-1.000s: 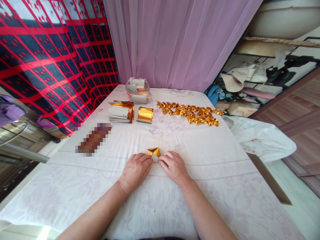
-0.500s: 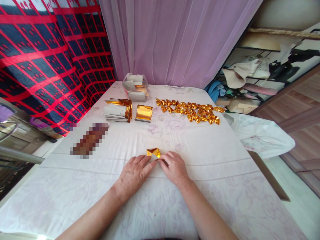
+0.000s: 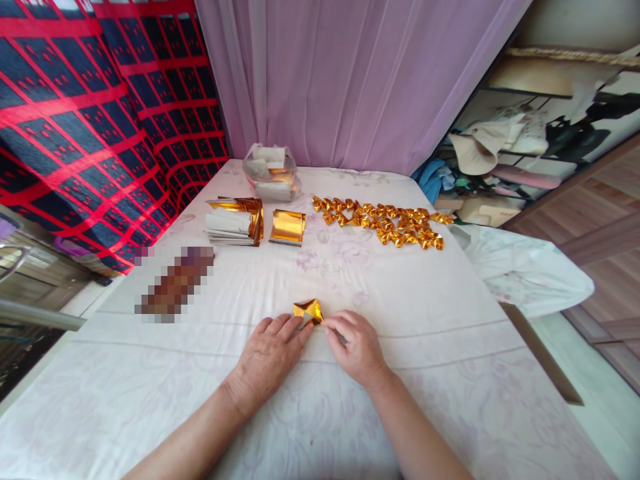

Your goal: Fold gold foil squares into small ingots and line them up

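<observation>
A small folded piece of gold foil paper (image 3: 309, 311) lies on the white cloth-covered table (image 3: 425, 320), near its front. My left hand (image 3: 273, 350) rests flat on the cloth with its fingertips pressing the paper's left lower edge. My right hand (image 3: 354, 347) pinches the paper's right corner between thumb and forefinger. Both forearms reach in from the bottom of the view.
Farther back lie a stack of gold-and-white paper sheets (image 3: 234, 221), a single gold sheet (image 3: 288, 227), a clear plastic bag of paper (image 3: 271, 173) and a row of several folded gold pieces (image 3: 383, 223). A blurred object (image 3: 173, 283) lies at left. A pink curtain (image 3: 350, 80) hangs behind.
The fold has tightened: the gold paper shows more creased facets. My right hand has slid slightly right and toward me, and the view has tilted a little.
</observation>
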Motion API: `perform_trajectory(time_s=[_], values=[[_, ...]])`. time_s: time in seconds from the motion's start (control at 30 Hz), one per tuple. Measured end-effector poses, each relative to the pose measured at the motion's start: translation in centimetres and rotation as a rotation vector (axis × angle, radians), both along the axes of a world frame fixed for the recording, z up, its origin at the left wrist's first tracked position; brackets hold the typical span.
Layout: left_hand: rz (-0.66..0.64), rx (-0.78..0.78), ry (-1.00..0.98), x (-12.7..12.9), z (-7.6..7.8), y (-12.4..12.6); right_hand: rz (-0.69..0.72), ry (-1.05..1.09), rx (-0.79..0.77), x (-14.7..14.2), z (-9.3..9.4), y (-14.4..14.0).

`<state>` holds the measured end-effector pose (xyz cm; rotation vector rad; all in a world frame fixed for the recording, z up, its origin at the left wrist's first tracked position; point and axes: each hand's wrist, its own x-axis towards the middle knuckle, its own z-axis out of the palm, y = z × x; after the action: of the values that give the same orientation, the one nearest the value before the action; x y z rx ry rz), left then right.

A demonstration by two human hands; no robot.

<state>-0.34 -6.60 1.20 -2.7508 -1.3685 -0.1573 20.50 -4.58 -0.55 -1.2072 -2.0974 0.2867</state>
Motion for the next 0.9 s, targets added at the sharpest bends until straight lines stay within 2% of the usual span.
perform_trajectory(time_s=[0.37,0.9], values=[[-0.006,0.048,-0.022,-0.1,-0.52,-0.07,0.04,-0.165,0.036,-0.01,0.13,-0.87],[0.005,0.023,-0.043,-0.09,-0.5,0.01,0.036,-0.207,0.027,-0.07,0.12,-0.91]])
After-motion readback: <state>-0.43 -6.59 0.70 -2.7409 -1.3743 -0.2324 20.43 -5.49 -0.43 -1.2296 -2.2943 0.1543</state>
